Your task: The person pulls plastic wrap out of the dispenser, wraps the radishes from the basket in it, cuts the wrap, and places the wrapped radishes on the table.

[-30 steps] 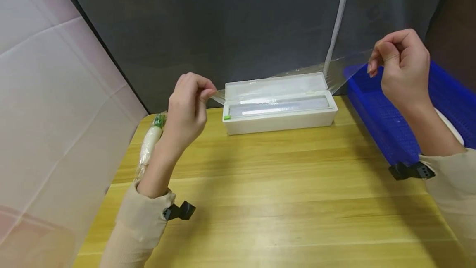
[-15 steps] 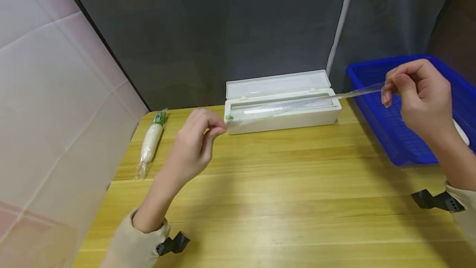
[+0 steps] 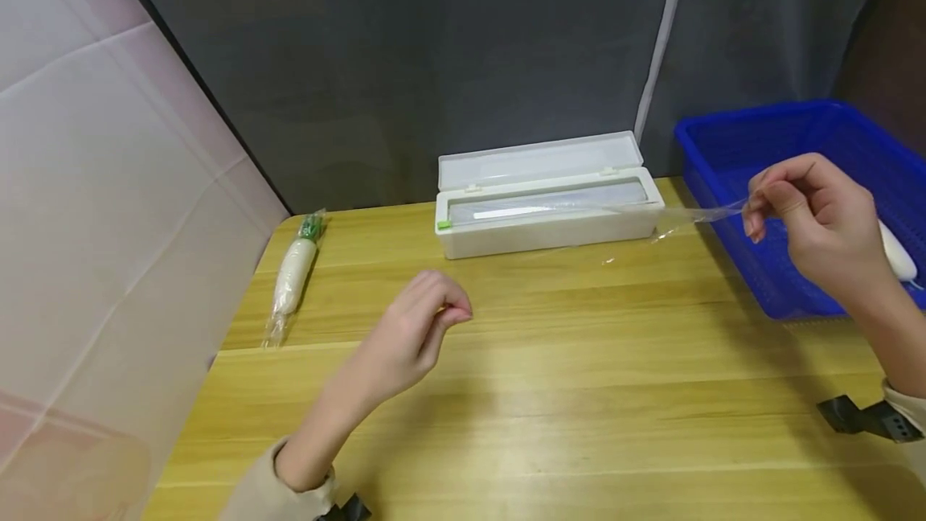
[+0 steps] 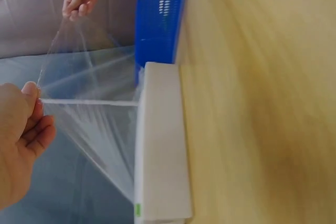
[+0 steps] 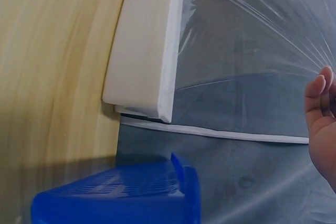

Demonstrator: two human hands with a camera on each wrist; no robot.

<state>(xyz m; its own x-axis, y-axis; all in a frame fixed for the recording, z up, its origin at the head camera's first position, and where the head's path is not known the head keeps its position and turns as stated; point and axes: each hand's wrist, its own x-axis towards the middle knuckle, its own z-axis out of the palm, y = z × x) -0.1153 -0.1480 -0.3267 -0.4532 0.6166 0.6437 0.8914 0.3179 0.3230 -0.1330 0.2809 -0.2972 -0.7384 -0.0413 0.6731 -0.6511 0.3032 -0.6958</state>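
A clear sheet of cling film stretches from a white cling film dispenser box, whose lid stands up at the back. My left hand pinches one corner of the sheet between thumb and fingertips, in front of the box's left half. At the right, my right hand pinches the other corner, its fingers overlapping the blue basket in the head view. Creases fan out from the right fingertips in the right wrist view. A small green slider sits at the box's left end.
On the table's left lies a film-wrapped white radish with a green top. The blue plastic basket stands at the right, holding a white elongated thing partly hidden by my right hand. A dark curtain hangs behind the table.
Both hands have come down and nearer to me, drawing the film forward over the box. The left hand has also moved right. Box, radish and basket stay in place.
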